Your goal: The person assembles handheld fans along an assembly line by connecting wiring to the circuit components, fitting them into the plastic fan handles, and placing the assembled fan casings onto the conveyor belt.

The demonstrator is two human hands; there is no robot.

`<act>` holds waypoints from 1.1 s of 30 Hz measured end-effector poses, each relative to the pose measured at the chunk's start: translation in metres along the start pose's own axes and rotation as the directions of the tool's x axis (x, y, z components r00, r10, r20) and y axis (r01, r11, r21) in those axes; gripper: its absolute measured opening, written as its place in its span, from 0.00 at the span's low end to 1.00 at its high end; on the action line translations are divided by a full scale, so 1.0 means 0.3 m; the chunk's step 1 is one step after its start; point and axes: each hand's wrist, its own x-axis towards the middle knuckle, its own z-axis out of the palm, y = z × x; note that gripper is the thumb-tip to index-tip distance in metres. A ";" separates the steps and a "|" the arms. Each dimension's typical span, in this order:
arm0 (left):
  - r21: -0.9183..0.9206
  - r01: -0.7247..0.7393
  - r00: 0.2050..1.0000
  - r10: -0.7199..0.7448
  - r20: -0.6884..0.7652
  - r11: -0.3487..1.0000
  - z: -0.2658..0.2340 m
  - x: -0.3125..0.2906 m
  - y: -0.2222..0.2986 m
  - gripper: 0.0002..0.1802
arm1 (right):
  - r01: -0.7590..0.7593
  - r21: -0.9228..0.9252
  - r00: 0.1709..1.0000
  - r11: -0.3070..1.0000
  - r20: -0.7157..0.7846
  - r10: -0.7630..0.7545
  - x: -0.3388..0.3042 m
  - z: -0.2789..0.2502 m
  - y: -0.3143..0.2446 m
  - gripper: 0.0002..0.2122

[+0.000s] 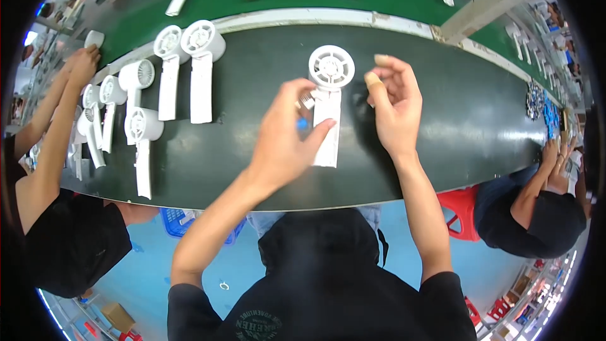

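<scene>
The fan (327,107) is lying, it seems, on the dark bench (464,110) straight ahead of the person, its round head pointing away and its handle running back toward the body. The left hand (278,137) is resting at the handle from the left, thumb over it; whether it is gripping firmly, I cannot tell. A small blue thing (302,124) is showing, blurred, in that hand's gap, and could be slipping loose if the fingers are also steadying the fan. The right hand (398,107) is hovering just beside the head, thumb and forefinger parted, apparently holding nothing, so a one-sided push could be swivelling the fan if the left hold is weak. More fans (202,79) are lying well to the left; the lowest one's handle is ending near the bench's edge, so a bump from the left elbow could be sending it to the floor.
</scene>
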 end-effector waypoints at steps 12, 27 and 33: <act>0.504 0.188 0.876 0.088 -0.474 0.843 -0.939 0.489 -0.290 0.19 | -0.018 -0.399 0.994 0.917 0.096 0.061 -0.017 0.025 -0.002 0.12; 0.871 0.431 0.776 0.395 -0.491 0.237 -1.154 0.633 -0.621 0.17 | 0.023 -0.398 0.994 0.917 0.111 0.023 0.133 0.055 0.015 0.13; 0.565 0.208 0.935 0.007 -0.354 0.799 -0.728 0.814 -0.360 0.34 | -0.050 -0.665 0.988 0.745 -0.141 -0.060 0.640 0.194 0.155 0.30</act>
